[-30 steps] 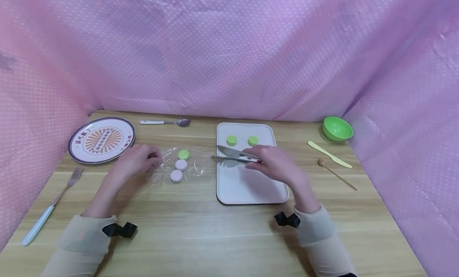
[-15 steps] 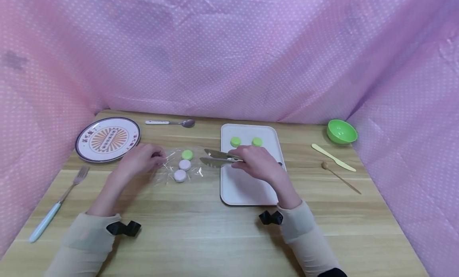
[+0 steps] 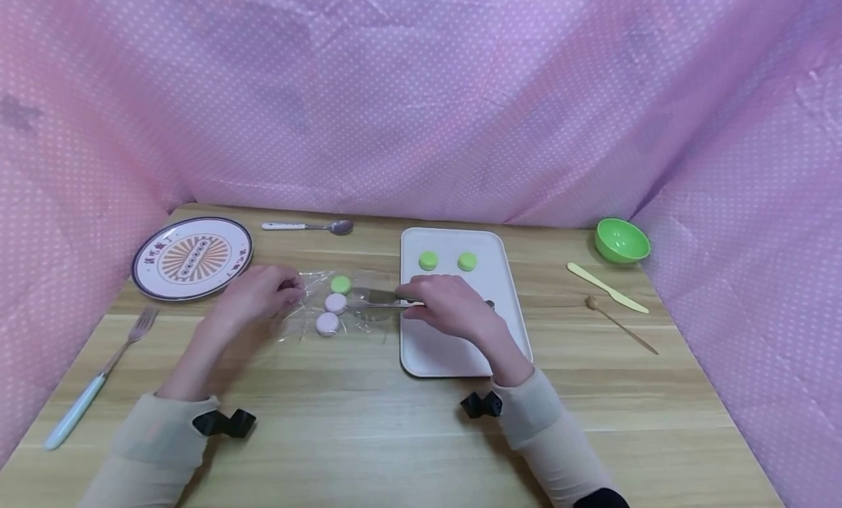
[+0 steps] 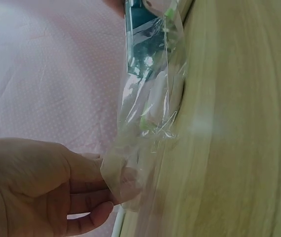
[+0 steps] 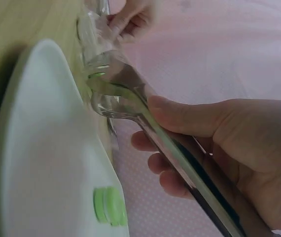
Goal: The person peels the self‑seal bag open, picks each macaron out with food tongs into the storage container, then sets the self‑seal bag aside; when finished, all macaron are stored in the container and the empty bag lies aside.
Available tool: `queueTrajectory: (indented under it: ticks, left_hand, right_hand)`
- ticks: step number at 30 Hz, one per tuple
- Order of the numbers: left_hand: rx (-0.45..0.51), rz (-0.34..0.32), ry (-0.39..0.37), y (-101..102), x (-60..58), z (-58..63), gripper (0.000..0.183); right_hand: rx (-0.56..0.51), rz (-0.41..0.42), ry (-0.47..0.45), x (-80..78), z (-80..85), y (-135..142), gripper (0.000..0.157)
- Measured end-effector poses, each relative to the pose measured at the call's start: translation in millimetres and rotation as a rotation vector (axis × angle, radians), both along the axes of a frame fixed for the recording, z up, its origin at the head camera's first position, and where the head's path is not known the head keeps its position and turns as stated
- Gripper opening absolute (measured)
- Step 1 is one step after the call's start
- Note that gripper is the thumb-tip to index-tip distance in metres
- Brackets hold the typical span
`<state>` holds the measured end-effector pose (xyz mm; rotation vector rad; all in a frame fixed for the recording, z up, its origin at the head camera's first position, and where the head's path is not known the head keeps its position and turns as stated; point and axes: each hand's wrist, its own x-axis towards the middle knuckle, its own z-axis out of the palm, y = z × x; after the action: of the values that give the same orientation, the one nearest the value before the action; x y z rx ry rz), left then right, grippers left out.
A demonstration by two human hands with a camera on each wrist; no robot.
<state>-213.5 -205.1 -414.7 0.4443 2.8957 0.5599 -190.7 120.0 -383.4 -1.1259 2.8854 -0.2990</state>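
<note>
Clear plastic bag (image 3: 297, 319) lies on the table, its left end pinched by my left hand (image 3: 259, 296). Inside it are a green macaron (image 3: 340, 285) and two pale lilac macarons, the middle one (image 3: 335, 303) and the near one (image 3: 327, 324). My right hand (image 3: 447, 303) grips metal tongs (image 5: 167, 145), thumb on one side and fingers on the other. The tongs point left past the tray, and their tips overlap the bag's right end close to the middle lilac macaron. In the right wrist view the tips stand apart.
Under the right hand is a white tray (image 3: 427, 354) with two green macarons (image 3: 467, 261) at its far end. A plate (image 3: 148, 270), fork (image 3: 99, 380) and spoon (image 3: 338, 227) are left. A green bowl (image 3: 621, 241), yellow knife (image 3: 605, 286) and thin wooden stick (image 3: 621, 324) are right.
My right hand has moved left, carrying the tongs from over the tray to the bag's right end. My left hand has kept its pinch on the bag.
</note>
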Motion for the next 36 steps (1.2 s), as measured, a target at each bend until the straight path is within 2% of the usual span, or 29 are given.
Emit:
queueTrajectory:
  ticks: [8, 18, 32, 36]
  left_hand:
    - [0.019, -0.009, 0.011, 2, 0.3, 0.8, 0.009]
    - [0.024, -0.008, 0.029, 3, 0.5, 2.4, 0.009]
    - [0.021, 0.008, 0.022, 0, -0.1, 0.7, 0.009]
    - [0.019, 0.012, 0.017, 0, 0.1, 1.8, 0.01]
  right_hand:
    - [0.013, 0.003, 0.014, -2.6, -3.5, -19, 0.013]
    - [0.02, -0.012, 0.017, -3.5, -6.3, -24, 0.01]
    - [0.018, -0.017, -0.01, -1.7, 3.5, -7, 0.01]
    - [0.021, -0.029, -0.016, -2.3, 6.6, -1, 0.015]
